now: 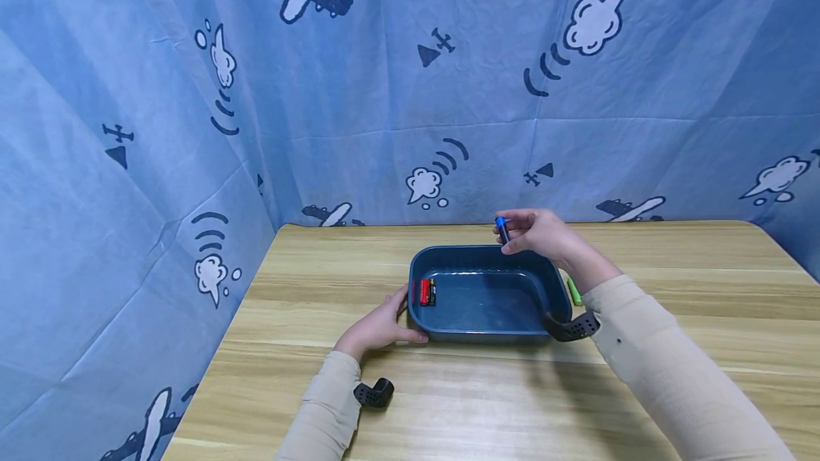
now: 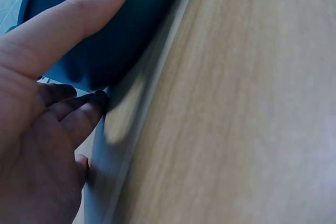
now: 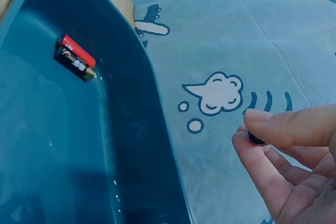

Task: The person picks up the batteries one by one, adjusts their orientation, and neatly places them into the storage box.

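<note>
A dark blue tray (image 1: 487,337) stands on the table, with a red battery (image 1: 425,292) and a black battery (image 1: 432,292) side by side at its left end. My right hand (image 1: 541,235) pinches a blue and dark battery (image 1: 502,229) between thumb and fingers above the tray's back rim. In the right wrist view only a dark end of it shows between the fingertips of the hand (image 3: 289,156). My left hand (image 1: 378,322) rests at the tray's left end, thumb along the front corner; in the left wrist view its fingers lie loosely bent beside the wall.
A green battery-like stick (image 1: 574,292) lies on the wooden table (image 1: 307,269) just right of the tray, partly near my right wrist. Black bands sit at both wrists. A blue curtain (image 1: 384,91) with plane prints hangs behind and to the left of the table.
</note>
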A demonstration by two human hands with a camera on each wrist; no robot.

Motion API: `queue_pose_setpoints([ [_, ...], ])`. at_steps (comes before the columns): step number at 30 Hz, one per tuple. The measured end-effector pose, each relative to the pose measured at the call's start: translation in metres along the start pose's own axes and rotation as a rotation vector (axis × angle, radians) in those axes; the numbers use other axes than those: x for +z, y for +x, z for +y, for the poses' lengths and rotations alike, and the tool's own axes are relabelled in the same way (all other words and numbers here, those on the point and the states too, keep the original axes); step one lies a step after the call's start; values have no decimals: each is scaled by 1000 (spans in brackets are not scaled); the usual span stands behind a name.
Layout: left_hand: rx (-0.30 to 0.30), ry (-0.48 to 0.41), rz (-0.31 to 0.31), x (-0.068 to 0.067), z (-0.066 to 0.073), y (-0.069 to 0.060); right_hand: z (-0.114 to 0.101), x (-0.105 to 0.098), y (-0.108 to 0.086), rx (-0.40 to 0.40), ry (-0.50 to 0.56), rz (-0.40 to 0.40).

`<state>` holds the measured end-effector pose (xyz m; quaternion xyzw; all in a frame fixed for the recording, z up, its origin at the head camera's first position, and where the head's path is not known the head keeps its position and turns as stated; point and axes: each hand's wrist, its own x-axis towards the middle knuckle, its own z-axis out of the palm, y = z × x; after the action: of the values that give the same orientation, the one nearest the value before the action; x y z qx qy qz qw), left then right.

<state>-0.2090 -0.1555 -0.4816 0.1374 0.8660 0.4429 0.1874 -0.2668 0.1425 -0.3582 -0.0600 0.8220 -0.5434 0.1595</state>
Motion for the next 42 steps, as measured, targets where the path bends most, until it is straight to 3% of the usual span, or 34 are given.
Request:
queue_pose_setpoints([
  [23,14,10,4,1,0,-1,3,17,8,-30,46,-22],
  [42,4,8,-1,0,1,-2,-2,31,14,7,22,-38],
])
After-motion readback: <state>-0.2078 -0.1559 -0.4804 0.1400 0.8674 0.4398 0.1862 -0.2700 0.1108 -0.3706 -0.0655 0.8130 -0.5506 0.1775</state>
